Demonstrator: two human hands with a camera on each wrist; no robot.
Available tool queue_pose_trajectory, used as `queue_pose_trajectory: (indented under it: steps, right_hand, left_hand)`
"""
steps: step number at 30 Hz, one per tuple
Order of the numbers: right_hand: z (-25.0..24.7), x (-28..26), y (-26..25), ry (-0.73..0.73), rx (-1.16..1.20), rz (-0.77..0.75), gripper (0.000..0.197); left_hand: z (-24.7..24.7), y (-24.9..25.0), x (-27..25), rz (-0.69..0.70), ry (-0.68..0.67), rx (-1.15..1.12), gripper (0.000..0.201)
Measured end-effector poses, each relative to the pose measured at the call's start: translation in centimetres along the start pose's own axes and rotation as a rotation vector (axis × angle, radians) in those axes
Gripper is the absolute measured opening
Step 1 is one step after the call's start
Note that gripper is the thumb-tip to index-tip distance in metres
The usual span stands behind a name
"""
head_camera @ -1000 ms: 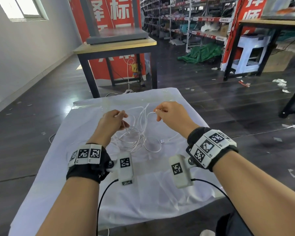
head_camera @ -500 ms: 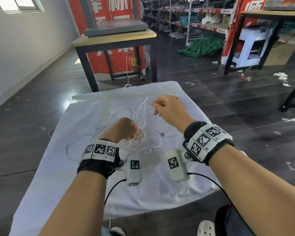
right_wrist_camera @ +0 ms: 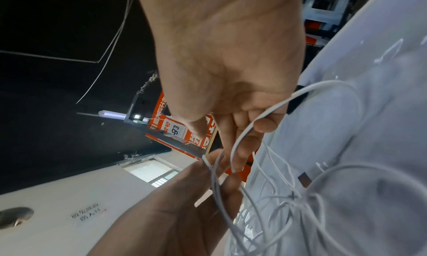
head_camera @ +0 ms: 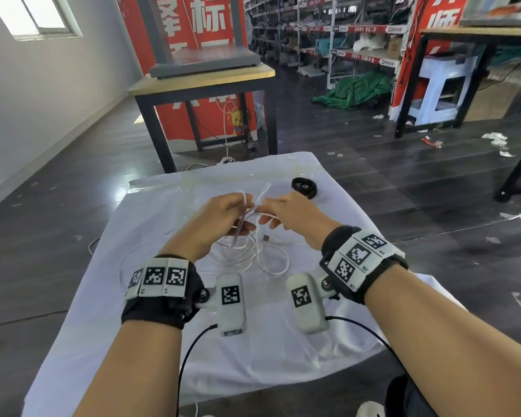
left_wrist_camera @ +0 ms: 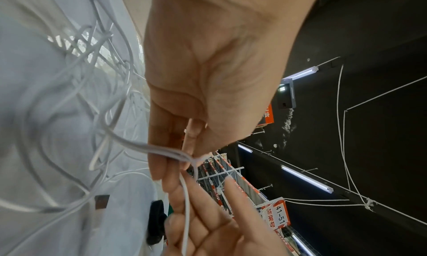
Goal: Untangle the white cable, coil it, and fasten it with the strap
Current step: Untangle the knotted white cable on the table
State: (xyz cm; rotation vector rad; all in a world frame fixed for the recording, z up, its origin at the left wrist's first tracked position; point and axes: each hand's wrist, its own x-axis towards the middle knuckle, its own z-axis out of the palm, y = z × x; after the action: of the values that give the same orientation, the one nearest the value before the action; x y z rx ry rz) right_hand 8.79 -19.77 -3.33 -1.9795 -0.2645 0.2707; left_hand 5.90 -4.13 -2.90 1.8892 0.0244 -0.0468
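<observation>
A tangled white cable (head_camera: 271,260) lies in loose loops on the white-clothed table (head_camera: 151,341), its USB plug (head_camera: 266,237) free on the cloth. My left hand (head_camera: 244,219) pinches a bunch of strands (left_wrist_camera: 161,149) lifted above the heap. My right hand (head_camera: 266,209) meets it from the right, its fingers (right_wrist_camera: 245,146) hooked in a cable loop (right_wrist_camera: 240,134); one strand (left_wrist_camera: 186,205) runs along them. The black strap (head_camera: 304,188) lies coiled on the cloth just beyond the right hand, untouched.
A wooden-topped table with black legs (head_camera: 205,82) stands past the far edge of the cloth. Another white cord (head_camera: 226,136) hangs beneath it. Dark floor with litter surrounds the table; shelving (head_camera: 343,40) stands at the back.
My left hand has risen from the heap and moved right with cable strands. My right hand moved left, so the two hands now meet. The black strap has come into view.
</observation>
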Motion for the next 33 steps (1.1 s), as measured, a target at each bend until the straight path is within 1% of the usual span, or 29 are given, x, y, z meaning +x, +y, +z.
queue_pose_trajectory:
  steps: [2,3,5,6,8,10,12,14,15,17,21,23,24,26,28,30,33]
  right_hand:
    - [0.2,-0.1,-0.4,-0.018,0.066,0.059,0.047]
    - [0.3,-0.2,-0.5,-0.034,0.079,0.063,0.047]
    - [0.3,-0.3,-0.5,-0.073,0.135,0.052,0.038]
    - [0.3,-0.3,-0.5,-0.088,0.171,0.045,0.032]
    - [0.2,-0.3,-0.5,-0.081,0.195,0.032,0.022]
    - [0.1,-0.4,-0.5,-0.05,0.202,0.032,0.017]
    - [0.0,-0.4,-0.5,-0.027,0.238,0.045,0.02]
    - [-0.1,-0.5,-0.4,-0.011,0.276,0.063,0.022]
    - [-0.1,-0.4,-0.3,-0.006,0.289,0.073,0.022]
    - [0.0,-0.3,-0.1,-0.004,0.315,0.09,0.019]
    - [0.3,-0.2,-0.4,0.023,0.379,0.144,0.011]
    - [0.3,-0.1,-0.5,0.041,0.405,0.154,0.011]
    - [0.3,-0.1,-0.5,0.047,0.421,0.157,0.011]
    - [0.3,-0.1,-0.4,0.053,0.446,0.162,0.011]
    - [0.4,-0.2,-0.3,0.06,0.448,0.164,0.01]
    - [0.5,-0.2,-0.2,0.063,0.431,0.164,0.01]
    - [0.6,-0.2,-0.2,0.057,0.386,0.163,0.01]
  left_hand:
    - [0.1,0.2,-0.1,0.02,-0.071,0.032,0.03]
    - [0.1,0.4,-0.3,0.034,-0.109,0.049,0.034]
    - [0.1,0.7,-0.5,0.07,-0.152,0.107,0.037]
    - [0.1,0.8,-0.5,0.091,-0.142,0.151,0.035]
    - [-0.2,0.9,-0.5,0.11,-0.076,0.215,0.029]
    - [-0.8,0.9,-0.5,0.115,0.005,0.217,0.029]
    - [-1.9,0.9,-0.5,0.145,0.126,0.229,0.03]
    - [-3.2,0.6,-0.6,0.168,0.265,0.303,0.032]
    - [-3.7,0.3,-0.7,0.163,0.311,0.344,0.033]
    - [-4.2,-0.3,-0.8,0.121,0.342,0.421,0.034]
    - [-4.6,-1.4,-1.1,-0.017,0.282,0.653,0.027]
    - [-5.0,-1.7,-1.2,-0.128,0.251,0.779,0.021]
    - [-5.2,-1.8,-1.3,-0.194,0.211,0.817,0.021]
    - [-5.1,-1.7,-1.3,-0.282,0.107,0.756,0.021]
    - [-4.6,-1.9,-1.1,-0.274,0.044,0.643,0.015]
    - [-4.1,-2.4,-0.7,-0.238,0.063,0.542,0.017]
    - [-3.6,-3.0,-0.3,-0.266,0.134,0.356,0.018]
